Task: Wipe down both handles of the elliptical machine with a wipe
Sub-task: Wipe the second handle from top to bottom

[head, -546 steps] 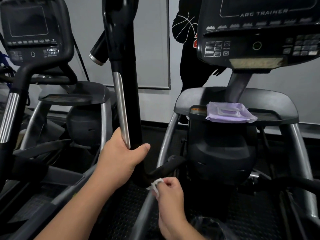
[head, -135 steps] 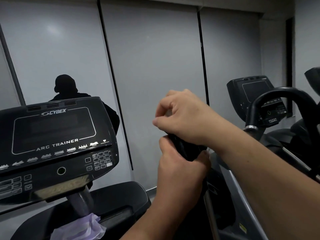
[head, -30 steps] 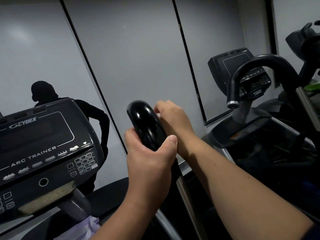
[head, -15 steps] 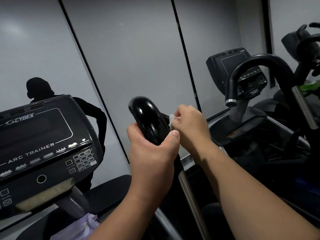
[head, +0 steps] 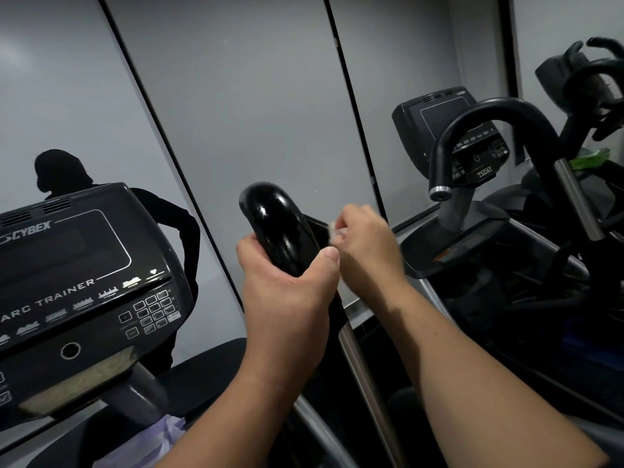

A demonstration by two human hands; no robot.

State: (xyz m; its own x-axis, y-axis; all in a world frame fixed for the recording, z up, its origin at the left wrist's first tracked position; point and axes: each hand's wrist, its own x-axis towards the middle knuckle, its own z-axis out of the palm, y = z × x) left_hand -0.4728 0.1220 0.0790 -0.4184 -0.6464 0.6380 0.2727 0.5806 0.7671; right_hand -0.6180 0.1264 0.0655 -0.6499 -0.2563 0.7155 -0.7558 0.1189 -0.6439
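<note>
left hand (head: 287, 292) wrapped round glossy black handle (head: 277, 224) just below its curved top, right hand (head: 366, 244) pinching small white wipe (head: 334, 229) against handle's right side, console (head: 77, 285) at left

the curved black handle (head: 277, 228) of the elliptical is glossy, smooth plastic or rubber with bright highlights along its bend; below the grip it runs into a brushed grey metal tube (head: 361, 373) with a dull satin sheen. the small white wipe (head: 334, 229) looks like thin, soft paper or cloth, crumpled. the black console (head: 77, 285) is smooth semi-gloss plastic with a shinier screen panel and matt printed keys. the neighbouring machine's arched black handle (head: 486, 113) looks matt, ending in a polished metal cap (head: 439, 190). the grey wall panels (head: 246, 96) are flat and matt. the lilac packet (head: 152, 440) looks like soft, creased plastic film
</note>
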